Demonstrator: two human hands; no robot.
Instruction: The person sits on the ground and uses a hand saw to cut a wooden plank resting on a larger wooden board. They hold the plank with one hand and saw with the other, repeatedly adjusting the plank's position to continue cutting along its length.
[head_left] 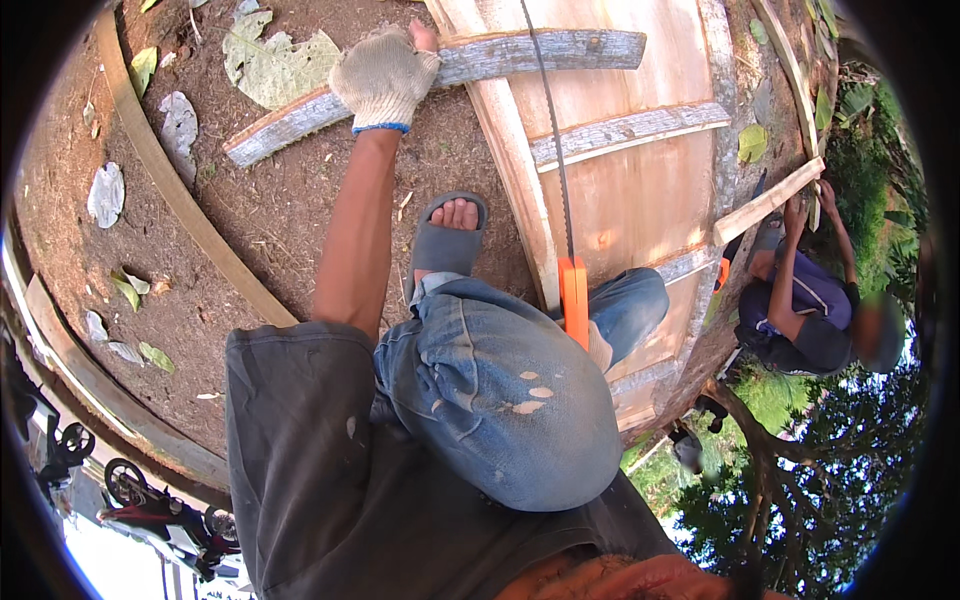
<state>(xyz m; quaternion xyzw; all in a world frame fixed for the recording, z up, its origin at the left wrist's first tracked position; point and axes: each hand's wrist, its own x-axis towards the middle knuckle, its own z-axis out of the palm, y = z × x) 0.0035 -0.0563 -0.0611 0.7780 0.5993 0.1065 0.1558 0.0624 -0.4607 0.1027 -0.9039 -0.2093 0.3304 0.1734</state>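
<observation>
My left hand (385, 75), in a knitted work glove with a blue cuff, is closed over a bark-covered wooden strip (545, 55). The strip lies across the raised edge of a wooden panel, its other end reaching out over the soil. A handsaw (574, 300) with an orange handle points away from me, its thin blade crossing the strip to the right of my left hand. Behind the handle a bit of my gloved right hand (600, 348) shows, gripping it; my bent knee hides most of that hand. One sandalled foot stands beside the panel.
The pale wooden panel (620, 215) carries several bark-faced crosspieces. At right a crouching person (800, 310) holds a short board (768, 203). A long plank (180, 190) lies on the leaf-strewn soil at left. Motorcycles (165, 510) stand at lower left; a tree is at lower right.
</observation>
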